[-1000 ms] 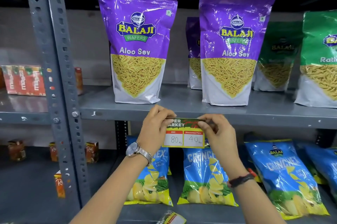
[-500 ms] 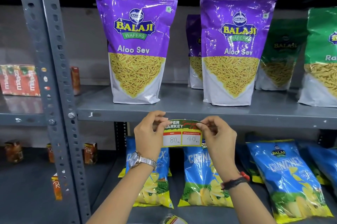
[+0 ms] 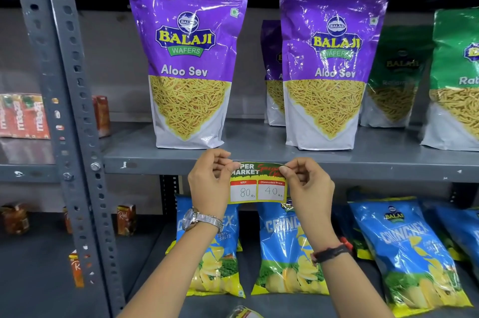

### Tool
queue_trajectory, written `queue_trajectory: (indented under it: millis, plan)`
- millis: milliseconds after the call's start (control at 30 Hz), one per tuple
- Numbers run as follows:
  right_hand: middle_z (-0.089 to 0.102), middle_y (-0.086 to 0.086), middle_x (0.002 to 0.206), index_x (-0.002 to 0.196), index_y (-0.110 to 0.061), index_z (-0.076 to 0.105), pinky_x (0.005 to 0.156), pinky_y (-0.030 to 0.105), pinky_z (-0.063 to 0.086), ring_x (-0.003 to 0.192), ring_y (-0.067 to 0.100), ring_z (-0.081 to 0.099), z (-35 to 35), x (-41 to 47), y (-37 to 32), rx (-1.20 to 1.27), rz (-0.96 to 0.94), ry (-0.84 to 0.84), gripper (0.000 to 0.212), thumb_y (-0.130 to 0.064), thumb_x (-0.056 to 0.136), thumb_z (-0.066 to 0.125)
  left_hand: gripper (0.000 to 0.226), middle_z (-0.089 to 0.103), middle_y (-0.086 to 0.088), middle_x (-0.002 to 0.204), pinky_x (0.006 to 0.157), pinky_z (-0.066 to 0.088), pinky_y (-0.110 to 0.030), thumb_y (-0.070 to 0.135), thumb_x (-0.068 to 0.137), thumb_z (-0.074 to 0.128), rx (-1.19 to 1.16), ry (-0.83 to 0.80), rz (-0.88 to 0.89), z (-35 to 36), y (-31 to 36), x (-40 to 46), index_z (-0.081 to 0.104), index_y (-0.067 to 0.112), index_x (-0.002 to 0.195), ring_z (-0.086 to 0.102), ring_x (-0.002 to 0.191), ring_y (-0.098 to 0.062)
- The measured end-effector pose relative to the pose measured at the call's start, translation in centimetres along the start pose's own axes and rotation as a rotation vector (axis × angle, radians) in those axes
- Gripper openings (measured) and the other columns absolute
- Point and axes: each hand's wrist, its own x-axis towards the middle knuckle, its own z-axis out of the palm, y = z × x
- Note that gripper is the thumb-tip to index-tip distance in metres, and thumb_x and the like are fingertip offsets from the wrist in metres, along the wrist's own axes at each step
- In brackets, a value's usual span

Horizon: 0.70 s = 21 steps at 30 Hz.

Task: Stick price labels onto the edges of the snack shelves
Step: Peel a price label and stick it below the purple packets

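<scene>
The left hand (image 3: 211, 183) and right hand (image 3: 308, 185) each pinch a top corner of the price label (image 3: 258, 184), marked 80 and 40, against the shelf edge (image 3: 388, 171) below 2 Aloo Sev bags (image 3: 188, 58); pressing flat seems left.

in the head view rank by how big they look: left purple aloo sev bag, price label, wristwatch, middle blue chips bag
1. left purple aloo sev bag
2. middle blue chips bag, partly hidden by an arm
3. price label
4. wristwatch
</scene>
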Motion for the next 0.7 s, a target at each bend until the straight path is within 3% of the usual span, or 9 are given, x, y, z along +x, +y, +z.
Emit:
queue_trajectory:
  millis: [200,300,400,500,600,633,700]
  plan:
    - [0.057,-0.008,0.061,0.064,-0.021,0.054,0.049,0.003,0.040,0.053,-0.008,0.051,0.4,0.0,-0.1,-0.015,0.008,0.034,0.027,-0.003,0.079,0.065,0.027,0.053,0.014,0.062,0.053,0.042,-0.006,-0.012,0.066,0.073,0.016,0.056,0.007,0.5,0.2,-0.1,0.056,0.008,0.074,0.052,0.056,0.007]
    - [0.056,-0.004,0.063,0.068,-0.015,0.055,0.051,0.006,0.041,0.052,-0.001,0.050,0.7,0.0,-0.1,-0.073,-0.025,0.058,0.019,-0.003,0.079,0.066,0.025,0.052,0.011,0.061,0.053,0.041,-0.008,-0.013,0.065,0.073,0.065,0.072,0.038,0.8,0.2,-0.2,0.057,0.003,0.075,0.050,0.050,0.001]
    - [0.046,-0.001,0.073,0.079,-0.011,0.051,0.054,0.017,0.036,0.059,0.011,0.046,0.5,0.1,-0.4,-0.185,-0.114,0.091,0.020,-0.005,0.076,0.070,0.025,0.049,-0.005,0.066,0.059,0.034,-0.018,-0.011,0.065,0.074,0.178,0.031,0.160,0.7,0.3,0.0,0.054,-0.001,0.078,0.047,0.057,-0.018]
    - [0.042,0.003,0.076,0.088,-0.014,0.040,0.061,0.031,0.037,0.067,0.024,0.046,-0.1,1.3,-0.3,-0.219,-0.093,0.071,0.039,-0.009,0.071,0.074,0.034,0.044,-0.012,0.074,0.065,0.024,-0.019,-0.001,0.059,0.080,0.274,0.051,0.173,0.1,0.3,0.7,0.053,-0.002,0.080,0.040,0.072,-0.021]
    - [0.039,0.000,0.072,0.085,-0.017,0.040,0.057,0.024,0.038,0.062,0.012,0.042,-0.5,0.4,0.3,-0.164,-0.187,0.064,0.034,-0.006,0.075,0.071,0.030,0.052,-0.022,0.081,0.071,0.023,-0.015,0.020,0.070,0.069,0.280,0.051,0.225,-0.6,-0.3,0.1,0.050,0.004,0.085,0.046,0.075,-0.032]
    - [0.039,-0.001,0.072,0.084,-0.016,0.042,0.055,0.017,0.037,0.060,0.005,0.039,-0.5,-0.8,0.8,-0.158,-0.256,0.075,0.029,-0.005,0.078,0.068,0.025,0.053,-0.023,0.082,0.075,0.022,-0.013,0.025,0.074,0.061,0.279,0.052,0.253,-1.0,-0.8,-0.6,0.049,0.007,0.086,0.045,0.079,-0.030]
    - [0.043,-0.001,0.076,0.083,-0.016,0.044,0.057,0.018,0.037,0.062,0.004,0.037,-0.3,-4.3,2.9,-0.194,-0.361,0.012,0.017,-0.016,0.084,0.061,0.019,0.054,-0.024,0.083,0.080,0.022,-0.015,0.024,0.078,0.055,0.278,0.050,0.247,-2.0,-2.4,-3.3,0.049,0.009,0.086,0.042,0.084,-0.025]
